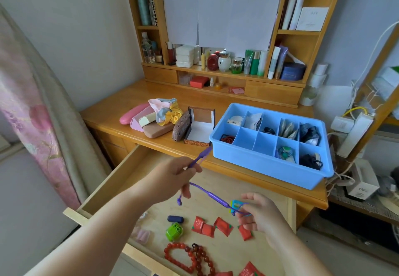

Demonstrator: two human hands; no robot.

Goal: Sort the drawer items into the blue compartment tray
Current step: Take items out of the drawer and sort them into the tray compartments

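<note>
A: Where is the thin purple rubbery cord (210,195)?
B: Stretched above the open wooden drawer (121,175) — left hand (172,180) pinches one end, right hand (260,214) pinches the other, beside a small blue-and-yellow plastic charm (235,205).

A: And the blue plastic compartment tray (259,161)?
B: On the glossy wooden desk (129,103), far right — several cells filled. Round red bead bracelets (185,256) and crinkly red packets (212,228) lie in the drawer, near.
</note>
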